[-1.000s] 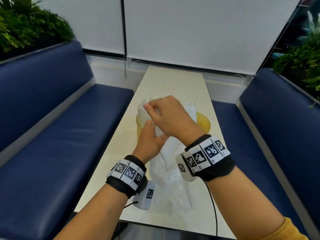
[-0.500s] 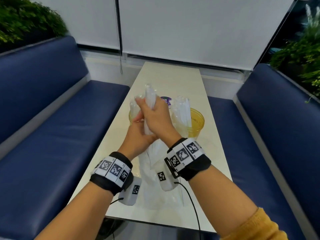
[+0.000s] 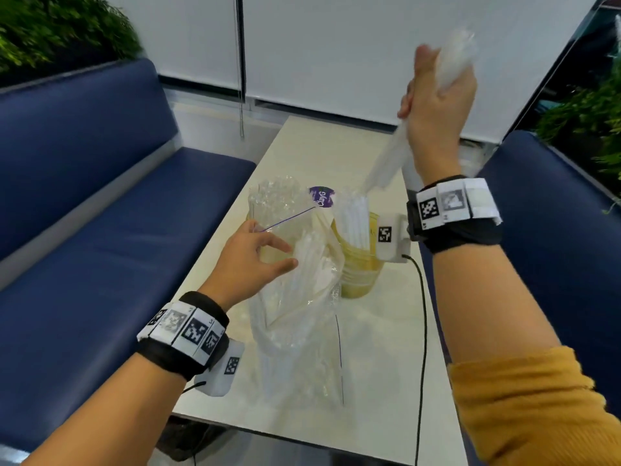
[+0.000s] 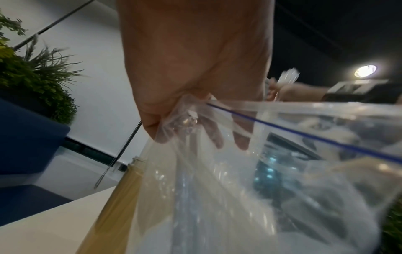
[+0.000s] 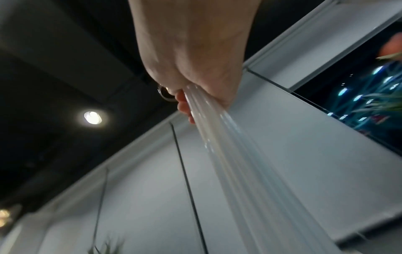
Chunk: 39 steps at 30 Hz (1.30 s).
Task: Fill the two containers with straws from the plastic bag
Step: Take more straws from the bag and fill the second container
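Observation:
My right hand [image 3: 437,95] is raised high over the table and grips a bundle of clear straws [image 3: 389,159] in its fist; the straws [image 5: 234,154] run down out of the hand. My left hand [image 3: 255,257] pinches the rim of the clear plastic bag [image 3: 302,317], whose zip edge carries a blue line [image 4: 304,134]. The bag stands open on the table with more straws inside. Behind it stand two yellowish containers: the left one [image 3: 265,210] packed with clear straws, the right one [image 3: 359,270] holding several white straws.
The narrow cream table [image 3: 379,348] runs between two blue benches [image 3: 100,250]. A purple round label [image 3: 322,196] shows by the bag's top. Cables hang from both wrist cameras. Plants [image 3: 60,28] stand behind the bench backs.
My right hand has pulled a bundle of straws up out of the bag and lifted it up and to the right. My left hand stays low, holding the bag's rim.

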Tool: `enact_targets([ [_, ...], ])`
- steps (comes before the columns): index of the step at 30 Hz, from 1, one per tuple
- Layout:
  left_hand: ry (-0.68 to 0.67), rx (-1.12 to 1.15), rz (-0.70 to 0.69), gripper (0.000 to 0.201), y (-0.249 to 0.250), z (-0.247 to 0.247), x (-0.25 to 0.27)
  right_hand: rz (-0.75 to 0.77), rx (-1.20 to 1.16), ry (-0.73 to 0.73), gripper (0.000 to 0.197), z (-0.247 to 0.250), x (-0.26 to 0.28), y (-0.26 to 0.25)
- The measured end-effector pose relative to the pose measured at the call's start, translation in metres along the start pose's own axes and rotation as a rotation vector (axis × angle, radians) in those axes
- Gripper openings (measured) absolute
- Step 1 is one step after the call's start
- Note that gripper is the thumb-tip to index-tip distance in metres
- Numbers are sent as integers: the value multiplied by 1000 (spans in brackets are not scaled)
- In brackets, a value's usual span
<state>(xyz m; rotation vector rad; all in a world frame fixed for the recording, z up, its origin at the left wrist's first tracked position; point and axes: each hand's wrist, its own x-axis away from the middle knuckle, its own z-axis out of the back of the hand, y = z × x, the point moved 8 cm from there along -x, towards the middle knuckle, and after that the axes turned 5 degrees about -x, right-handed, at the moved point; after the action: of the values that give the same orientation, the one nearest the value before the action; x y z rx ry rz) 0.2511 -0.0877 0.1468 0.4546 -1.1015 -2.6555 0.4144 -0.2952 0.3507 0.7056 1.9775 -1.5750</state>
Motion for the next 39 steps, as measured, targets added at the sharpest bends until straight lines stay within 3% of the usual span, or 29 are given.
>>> enact_targets([
  [7, 15, -38, -58, 12, 12, 3, 0, -303, 211, -80, 25, 21, 66, 145],
  [14, 38, -2, -98, 24, 17, 9, 0, -565, 488, -101, 34, 55, 120, 204],
  [18, 35, 14, -130, 24, 19, 10, 2, -581, 575, -105, 28, 59, 118, 195],
  [21, 25, 30, -127, 24, 18, 11, 2, -625, 520, -81, 97, 60, 108, 179],
  [22, 26, 37, -124, 24, 17, 12, 3, -617, 540, -89, 107, 59, 103, 172],
  [24, 30, 42, -118, 24, 17, 13, 3, -517, 660, -95, 101, 55, 93, 147],
  [27, 22, 40, -130, 26, 20, 12, 3, -192, 732, -54, 55, 32, 89, 81],
  [29, 4, 32, -140, 29, 22, 10, 2, -35, 627, -236, 27, -5, 101, 46],
  [31, -11, 20, -154, 33, 25, 8, 1, -32, 602, -625, 8, -48, 131, 32],
  [33, -19, 19, -176, 35, 28, 7, -1, -91, 800, -1052, 16, -77, 177, 39],
  [35, -40, 32, -188, 38, 29, 5, -1, -71, 1073, -1355, 18, -86, 217, 53],
  [37, -68, 24, -197, 47, 28, 3, 0, -43, 1240, -1470, 15, -86, 236, 68],
  [39, -78, 42, -204, 52, 26, 3, 1, -13, 1334, -1514, 31, -84, 242, 84],
])
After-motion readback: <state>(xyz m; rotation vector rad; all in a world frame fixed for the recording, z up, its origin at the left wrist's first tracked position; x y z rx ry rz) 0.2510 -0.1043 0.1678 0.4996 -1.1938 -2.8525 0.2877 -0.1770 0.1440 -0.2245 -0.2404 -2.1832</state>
